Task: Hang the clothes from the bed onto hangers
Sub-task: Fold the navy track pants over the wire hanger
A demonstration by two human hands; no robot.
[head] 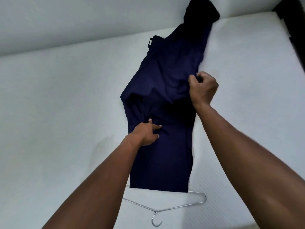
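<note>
Lying down the middle of the bed [66, 113], the navy garment [165, 71] runs from a black garment [201, 12] at the far edge to a wire hanger [156, 212] at the near edge, its hem overlapping the hanger. The right hand [203, 90] grips a raised fold; the left hand [145, 133] presses its middle with extended fingers.

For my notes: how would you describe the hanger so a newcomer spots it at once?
Start at the white bed, then find the navy garment spread lengthwise on it. At the garment's near hem lies the hanger, partly tucked beneath it, hook toward the camera. It is the only thin silver wire thing among cloth.
</note>
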